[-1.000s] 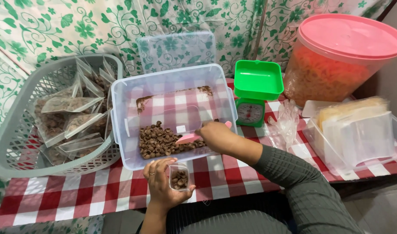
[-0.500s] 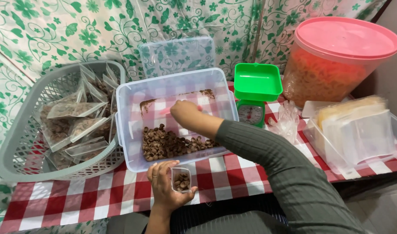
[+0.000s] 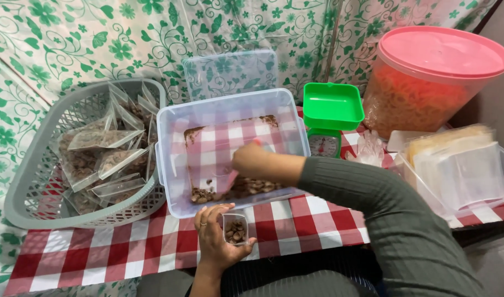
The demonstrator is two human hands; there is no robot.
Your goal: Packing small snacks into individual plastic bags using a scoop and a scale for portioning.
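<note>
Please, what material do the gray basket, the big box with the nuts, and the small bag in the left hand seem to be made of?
Gray basket: seemingly moulded plastic, matte, with a regular lattice of holes in its walls. Big box: clear, slightly frosted rigid plastic; the checked cloth shows through it. Small bag in the left hand: thin glossy transparent film, probably plastic, since the brown pieces inside show plainly.

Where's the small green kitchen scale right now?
In the head view, the small green kitchen scale stands right of centre on the checked tablecloth, between the clear plastic tub and the pink-lidded round container.
</note>
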